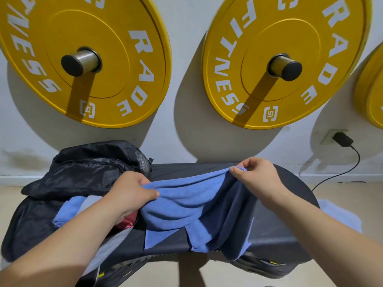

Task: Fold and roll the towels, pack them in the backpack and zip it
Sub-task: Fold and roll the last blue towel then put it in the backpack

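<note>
Blue terry-cloth towel (176,204): held up between both hands above the black padded bench (186,169), sagging in the middle, with its lower corners hanging down to the bench top.

Left hand (132,191): fingers curled over the towel's left edge, thumb pressed on the near side, clamped on the cloth just beside the bag opening.

Right hand (255,175): pinches the towel's upper right corner between thumb and fingers, raised a little higher than the left. The hands are apart, with the towel spanning the gap.

Dark navy fabric (234,204) hangs below the right hand, against the blue cloth. I cannot tell whether it is a second towel or the same one's shaded side.

Black nylon backpack (87,172): lies on the left end of the bench, main compartment unzipped, flap thrown back toward the wall. Inside are a rolled light-blue towel (66,212) and a red item (128,221), the latter partly hidden by the left wrist.

Pale blue cloth (339,216): at the right end of the bench, behind the right forearm.

Background: two yellow weight plates (116,59) (310,38) on wall pegs, and a black charger (342,139) plugged into a wall outlet.
</note>
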A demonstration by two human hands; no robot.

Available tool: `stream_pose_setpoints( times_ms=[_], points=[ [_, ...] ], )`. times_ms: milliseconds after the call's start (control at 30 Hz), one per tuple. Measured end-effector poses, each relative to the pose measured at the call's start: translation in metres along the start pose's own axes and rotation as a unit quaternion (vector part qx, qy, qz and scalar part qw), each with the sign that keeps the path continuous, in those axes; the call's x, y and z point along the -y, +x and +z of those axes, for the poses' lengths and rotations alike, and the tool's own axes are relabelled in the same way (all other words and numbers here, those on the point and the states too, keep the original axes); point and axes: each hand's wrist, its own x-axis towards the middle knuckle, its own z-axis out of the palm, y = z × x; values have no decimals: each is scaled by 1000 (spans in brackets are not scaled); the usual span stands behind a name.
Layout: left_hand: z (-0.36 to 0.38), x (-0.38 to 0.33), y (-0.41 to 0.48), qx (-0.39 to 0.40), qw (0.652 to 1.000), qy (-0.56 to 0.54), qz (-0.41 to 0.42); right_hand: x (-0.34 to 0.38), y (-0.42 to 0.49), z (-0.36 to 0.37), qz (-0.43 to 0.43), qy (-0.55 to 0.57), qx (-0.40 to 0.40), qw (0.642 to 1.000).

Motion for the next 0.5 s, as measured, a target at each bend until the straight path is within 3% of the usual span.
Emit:
stream_pose_setpoints(
  times_ms=[67, 133, 267, 367, 500],
  points=[
    [-2, -1, 0, -7, 1000, -13, -12, 13, -5, 4, -22, 10, 17, 1000],
    [0, -8, -7, -9, 999, -32, 28, 22, -11, 10, -40, 21, 41, 998],
    [14, -30, -27, 37, 981, 2, 191, 35, -22, 22, -88, 31, 88, 992],
    [23, -40, -33, 27, 955, 28, 294, 42, -29, 27, -154, -13, 123, 980],
    [28, -47, -37, 30, 960, -58, 273, 51, -38, 26, -195, 28, 197, 960]
  ],
)
